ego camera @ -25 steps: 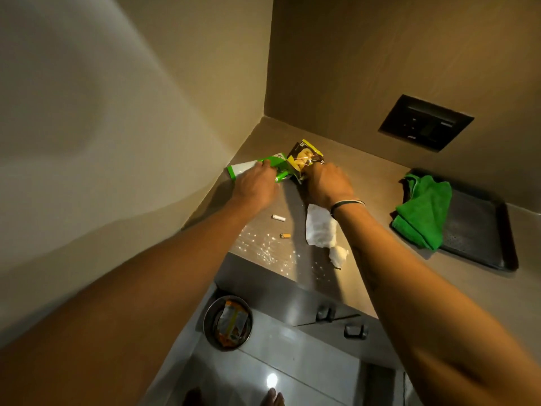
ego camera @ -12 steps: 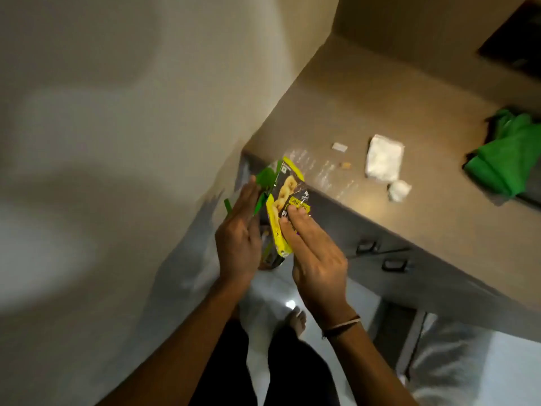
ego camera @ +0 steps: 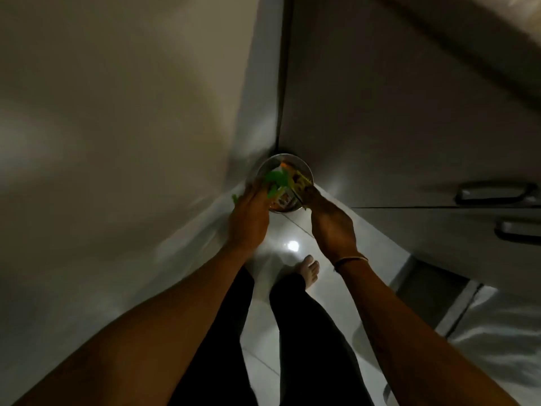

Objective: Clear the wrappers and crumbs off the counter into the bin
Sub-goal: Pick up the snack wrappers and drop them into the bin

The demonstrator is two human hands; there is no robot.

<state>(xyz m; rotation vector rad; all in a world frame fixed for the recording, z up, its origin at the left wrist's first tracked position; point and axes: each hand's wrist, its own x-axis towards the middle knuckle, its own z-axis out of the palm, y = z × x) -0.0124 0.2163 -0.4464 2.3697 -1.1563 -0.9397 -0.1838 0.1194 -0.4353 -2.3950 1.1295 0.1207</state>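
Green and yellow wrappers, two as far as the blur allows, sit at the mouth of the one round bin (ego camera: pixel 304 171): a green wrapper (ego camera: pixel 275 178) on the left side and a yellow wrapper (ego camera: pixel 298 181) on the right, both over the opening. Whether they have left the fingers cannot be told for certain. An orange scrap shows deeper inside the bin. The left hand (ego camera: pixel 248 218) is against the bin's near-left rim, fingers curled toward the green wrapper, with a bit of green poking out at its outer edge. The right hand (ego camera: pixel 330 221) reaches to the near-right rim, fingers pinched narrow at the yellow wrapper's edge. A thin band (ego camera: pixel 349 260) circles the right wrist. The bin stands on the glossy floor (ego camera: pixel 292 288), tucked into the corner between the wall (ego camera: pixel 117 142) and the cabinet (ego camera: pixel 395 142). Two dark handles (ego camera: pixel 494 192) show on the cabinet fronts at right. Below the hands are two legs in dark trousers and one bare foot (ego camera: pixel 310 271).
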